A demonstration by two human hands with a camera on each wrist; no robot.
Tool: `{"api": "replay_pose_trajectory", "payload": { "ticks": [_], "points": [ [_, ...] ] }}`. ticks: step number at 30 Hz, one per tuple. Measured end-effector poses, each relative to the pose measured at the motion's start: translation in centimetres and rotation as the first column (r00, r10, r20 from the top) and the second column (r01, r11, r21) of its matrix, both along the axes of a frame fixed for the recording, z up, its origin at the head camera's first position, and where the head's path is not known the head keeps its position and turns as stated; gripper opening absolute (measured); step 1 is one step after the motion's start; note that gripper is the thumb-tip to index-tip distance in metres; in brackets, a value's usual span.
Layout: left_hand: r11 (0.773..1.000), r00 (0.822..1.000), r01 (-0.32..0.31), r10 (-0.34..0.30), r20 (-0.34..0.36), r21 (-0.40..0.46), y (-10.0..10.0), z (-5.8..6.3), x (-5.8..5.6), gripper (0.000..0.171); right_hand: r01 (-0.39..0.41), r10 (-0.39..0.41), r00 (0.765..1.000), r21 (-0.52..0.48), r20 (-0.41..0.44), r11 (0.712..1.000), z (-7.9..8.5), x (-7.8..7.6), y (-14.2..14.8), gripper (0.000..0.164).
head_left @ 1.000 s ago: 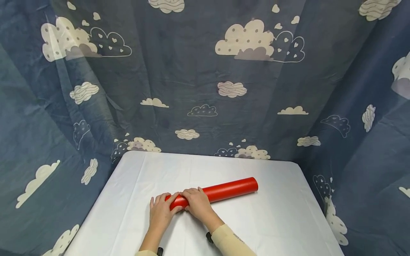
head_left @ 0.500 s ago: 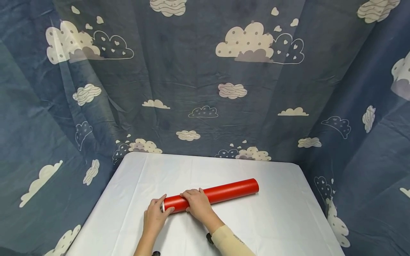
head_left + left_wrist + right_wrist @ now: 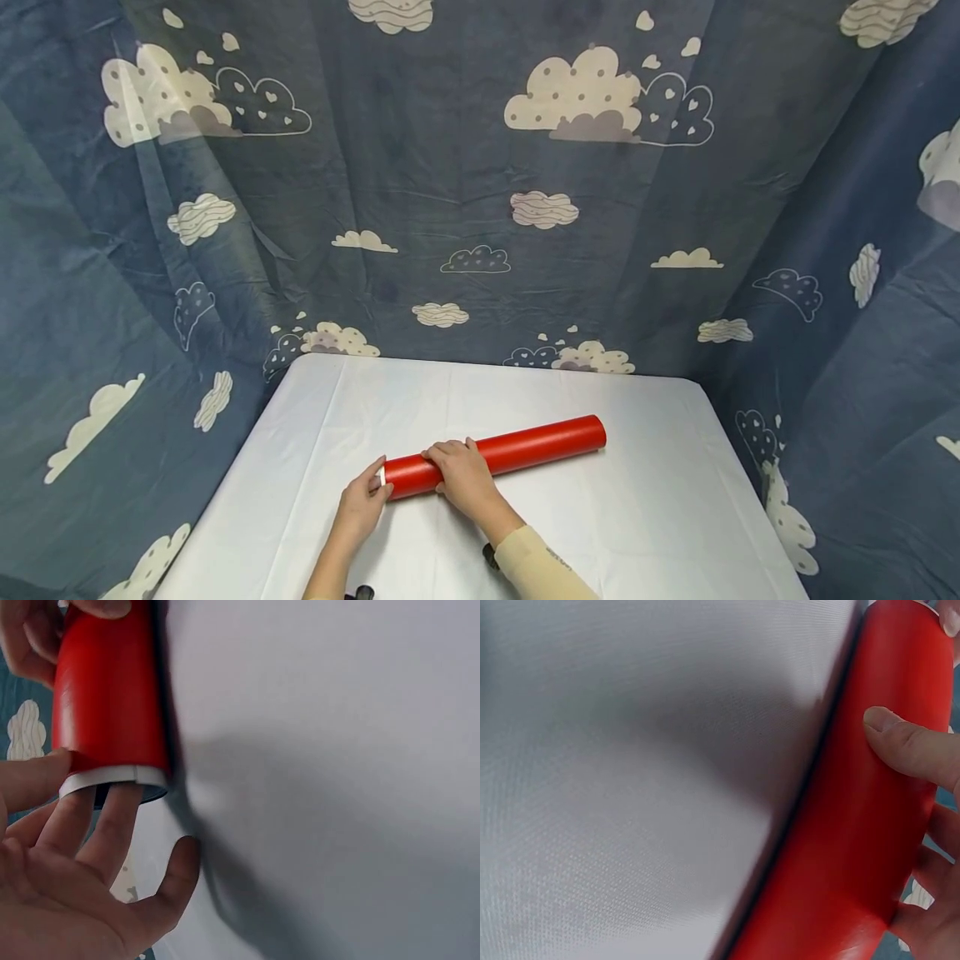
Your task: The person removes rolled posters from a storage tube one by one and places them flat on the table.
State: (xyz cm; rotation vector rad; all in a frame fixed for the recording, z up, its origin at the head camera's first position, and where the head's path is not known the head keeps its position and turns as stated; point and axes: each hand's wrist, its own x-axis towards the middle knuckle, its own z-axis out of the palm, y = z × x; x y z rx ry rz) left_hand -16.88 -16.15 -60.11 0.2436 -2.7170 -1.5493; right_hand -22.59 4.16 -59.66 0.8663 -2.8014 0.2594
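Note:
A long red tube [image 3: 540,444] lies slantwise across the white table, its right end farther back. Its left end is hollow, with a white rim [image 3: 112,776]. My right hand [image 3: 463,477] grips the tube left of its middle, with the thumb [image 3: 907,746] on the near side and the fingers round the far side. At the hollow end is my left hand [image 3: 362,502]. Two of its fingers [image 3: 109,836] reach straight into the opening, their tips hidden inside. Another finger lies along the outside, and the thumb [image 3: 176,877] stands apart from the tube.
The white table [image 3: 660,517] has rounded far corners. Behind it and at both sides hangs a dark blue cloth [image 3: 465,167] with a cloud print.
My left hand has slid left along the tube to its end, uncovering the white rim, and its fingers now reach into the opening. The right hand keeps its grip in the same place.

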Motion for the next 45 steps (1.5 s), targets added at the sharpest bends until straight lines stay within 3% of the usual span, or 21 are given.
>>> {"api": "replay_pose_trajectory", "payload": {
  "ticks": [5, 16, 21, 27, 45],
  "points": [
    [0.999, 0.999, 0.035, -0.035, 0.023, -0.011, -0.4, 0.5, 0.0, 0.061, -0.002, 0.002, 1.0, -0.001, -0.004, 1.0, 0.0, 0.1, 0.0, 0.059],
    [0.999, 0.996, 0.042, -0.041, 0.083, -0.013, -0.9, 0.7, -0.1, 0.062, -0.027, 0.027, 0.998, 0.008, 0.059, 1.0, 0.2, -0.4, 0.8, 0.056],
    [0.999, 0.997, 0.032, -0.029, 0.078, -0.035, -1.0, 0.4, -0.2, 0.059, -0.048, 0.048, 0.997, 0.0, 0.068, 0.999, 0.3, -0.6, 1.0, 0.055],
    [1.0, 0.997, 0.01, -0.01, 0.073, 0.0, -1.1, -0.1, -0.1, 0.055, -0.05, 0.05, 0.996, 0.001, 0.074, 0.999, 0.2, -0.7, 1.2, 0.056],
    [1.0, 0.998, 0.001, 0.0, 0.068, -0.016, -1.1, 0.5, 0.4, 0.052, -0.04, 0.042, 0.989, -0.015, 0.144, 0.999, 0.6, -1.1, 2.2, 0.055]
  ]
}}
